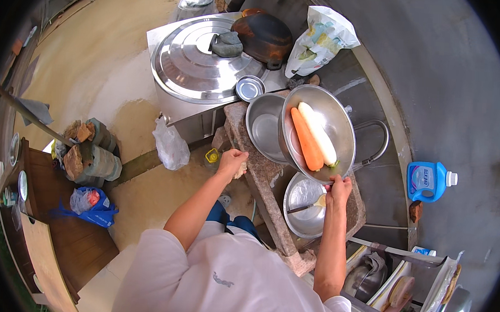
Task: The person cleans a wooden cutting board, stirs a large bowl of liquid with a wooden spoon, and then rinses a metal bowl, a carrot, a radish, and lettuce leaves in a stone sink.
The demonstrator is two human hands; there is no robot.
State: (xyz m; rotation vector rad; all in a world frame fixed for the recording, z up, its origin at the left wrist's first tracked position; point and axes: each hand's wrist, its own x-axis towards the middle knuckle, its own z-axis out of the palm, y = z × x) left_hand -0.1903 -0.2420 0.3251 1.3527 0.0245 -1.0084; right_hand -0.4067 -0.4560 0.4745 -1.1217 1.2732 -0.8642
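Note:
My right hand point(339, 189) grips the near rim of a metal bowl point(283, 132), tilted above the stone sink. Inside the bowl lie a peeled carrot point(306, 140) and a peeled white radish point(320, 136), side by side. My left hand point(232, 161) is closed around a small pale piece, perhaps ginger, near the sink's left edge. Partly behind the held bowl is another metal bowl point(262, 126). Lower in the stone sink point(268, 208) sits a metal basin point(297, 223) with a spoon or ladle point(307, 206) in it.
A large metal lid point(182, 66), a small metal dish point(250, 88) and a dark wok point(262, 32) are on the stove at the upper left. The faucet point(381, 142) curves right of the bowl. A blue detergent jug point(426, 182) stands farther right, above a rack point(378, 309).

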